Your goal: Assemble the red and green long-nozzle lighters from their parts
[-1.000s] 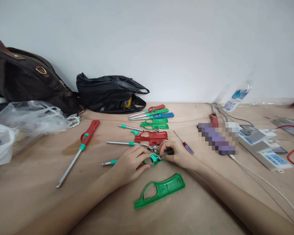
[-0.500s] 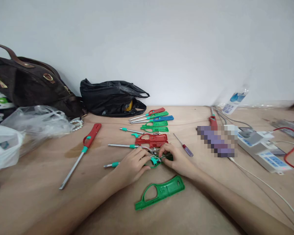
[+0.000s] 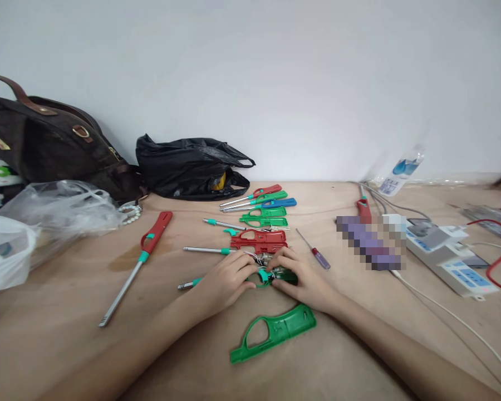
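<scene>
My left hand (image 3: pixel 223 281) and my right hand (image 3: pixel 303 278) meet at the middle of the wooden table (image 3: pixel 67 345), fingers curled and pinched on an opened green lighter (image 3: pixel 271 275) with a teal trigger and loose wires. Its metal tube (image 3: pixel 188 284) sticks out to the left past my left hand. A loose green shell half (image 3: pixel 273 332) lies just in front of both hands. A red opened lighter body (image 3: pixel 259 240) lies right behind my fingers.
Several long lighters (image 3: pixel 261 203) in red, green and blue lie further back, one red lighter (image 3: pixel 140 262) to the left. A small screwdriver (image 3: pixel 315 250) lies right of my hands. Bags (image 3: pixel 187 167) stand at the back left, a power strip (image 3: pixel 453 259) and cables at right.
My right hand has slid a little toward me and closed down lower over the green lighter. The left hand stays on it. The view has shifted slightly.
</scene>
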Motion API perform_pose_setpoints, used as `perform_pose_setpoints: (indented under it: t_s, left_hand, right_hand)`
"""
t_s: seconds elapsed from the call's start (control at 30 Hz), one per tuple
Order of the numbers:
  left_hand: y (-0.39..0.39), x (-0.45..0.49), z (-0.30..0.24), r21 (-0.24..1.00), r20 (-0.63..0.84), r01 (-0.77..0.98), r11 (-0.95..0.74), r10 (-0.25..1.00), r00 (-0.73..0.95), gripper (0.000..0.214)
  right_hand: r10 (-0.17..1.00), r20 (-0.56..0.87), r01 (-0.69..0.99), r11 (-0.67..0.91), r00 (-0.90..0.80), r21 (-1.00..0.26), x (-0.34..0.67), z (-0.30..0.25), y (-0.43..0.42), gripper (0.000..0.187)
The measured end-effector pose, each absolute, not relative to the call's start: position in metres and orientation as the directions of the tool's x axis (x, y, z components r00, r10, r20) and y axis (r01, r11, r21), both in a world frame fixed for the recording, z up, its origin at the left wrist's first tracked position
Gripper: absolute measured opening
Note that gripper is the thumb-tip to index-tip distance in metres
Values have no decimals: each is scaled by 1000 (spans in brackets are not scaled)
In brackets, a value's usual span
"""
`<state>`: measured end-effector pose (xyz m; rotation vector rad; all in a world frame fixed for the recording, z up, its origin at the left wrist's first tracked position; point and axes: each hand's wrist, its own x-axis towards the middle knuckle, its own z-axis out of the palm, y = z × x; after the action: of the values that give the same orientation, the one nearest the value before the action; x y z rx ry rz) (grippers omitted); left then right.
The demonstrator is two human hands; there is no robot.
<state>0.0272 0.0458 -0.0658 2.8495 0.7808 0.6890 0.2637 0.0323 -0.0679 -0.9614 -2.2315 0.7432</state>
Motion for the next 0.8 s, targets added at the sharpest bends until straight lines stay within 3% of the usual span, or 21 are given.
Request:
perform_pose_setpoints:
  t_s: [0.23, 0.53, 0.8]
  left_hand:
    - [46, 26, -69, 199, 441, 446, -872, 487, 754, 15]
    - [41, 28, -62, 249, 395, 467, -849, 529, 751, 16]
    - [48, 22, -55, 531, 465, 398, -748, 650, 600, 19]
  right_hand:
    - [724, 337, 525, 677, -602, -515, 264, -70, 30, 14]
    - [689, 310, 559, 718, -655, -415, 264, -58, 29, 17]
    - [647, 332, 501, 751, -686, -429, 264, -56, 28, 23]
